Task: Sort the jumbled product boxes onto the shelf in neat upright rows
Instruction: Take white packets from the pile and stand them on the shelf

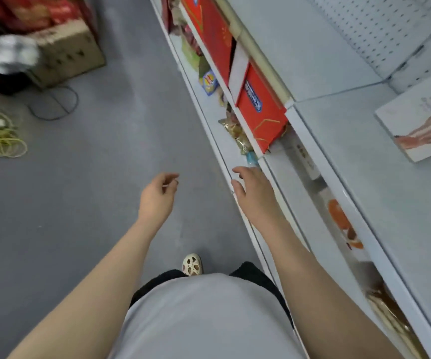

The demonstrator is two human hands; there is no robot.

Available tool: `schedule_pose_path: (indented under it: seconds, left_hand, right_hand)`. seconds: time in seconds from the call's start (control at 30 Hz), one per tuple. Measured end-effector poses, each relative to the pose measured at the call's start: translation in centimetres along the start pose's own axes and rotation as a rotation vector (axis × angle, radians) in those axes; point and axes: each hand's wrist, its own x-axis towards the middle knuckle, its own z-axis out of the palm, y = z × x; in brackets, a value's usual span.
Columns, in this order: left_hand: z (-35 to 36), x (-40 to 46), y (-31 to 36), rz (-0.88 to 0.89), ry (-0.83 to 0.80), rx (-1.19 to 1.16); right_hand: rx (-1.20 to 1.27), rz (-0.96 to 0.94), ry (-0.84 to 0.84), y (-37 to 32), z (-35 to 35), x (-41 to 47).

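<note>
Head view, looking down an aisle. Right hand [254, 194] reaches over the front lip of the low shelf [209, 120], fingers loosely spread, holding nothing. Left hand [157, 196] hangs over the grey floor [121, 141], fingers relaxed and half curled, empty. Just beyond the right hand, gold packets [236, 134] lie jumbled on the shelf. Above them a red box [259, 108] leans tilted. A pale box [421, 125] lies flat on the top shelf [344, 141].
</note>
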Motion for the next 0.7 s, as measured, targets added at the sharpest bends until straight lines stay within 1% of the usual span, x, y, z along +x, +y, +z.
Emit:
schedule_pose_path:
  seconds: [0.2,0.37,0.53,0.7]
  left_hand:
    - [-5.0,6.9,-2.2,-0.132,0.093,-0.032]
    - [-6.3,14.9,-3.0,-0.193,0.101,-0.043]
    - [-7.2,26.8,-1.0,-0.240,0.122,-0.020]
    - [-8.6,39.1,3.0,-0.244,0.109,0.019]
  right_hand:
    - [0.000,-0.064,-0.133,-4.4,4.3,10.6]
    - [-0.015,-0.097,-0.202,-5.6,7.1,20.0]
    - [-0.017,-0.101,-0.272,-5.7,8.8,32.8]
    - [-0.045,-0.102,-0.310,-6.2,7.9,45.9]
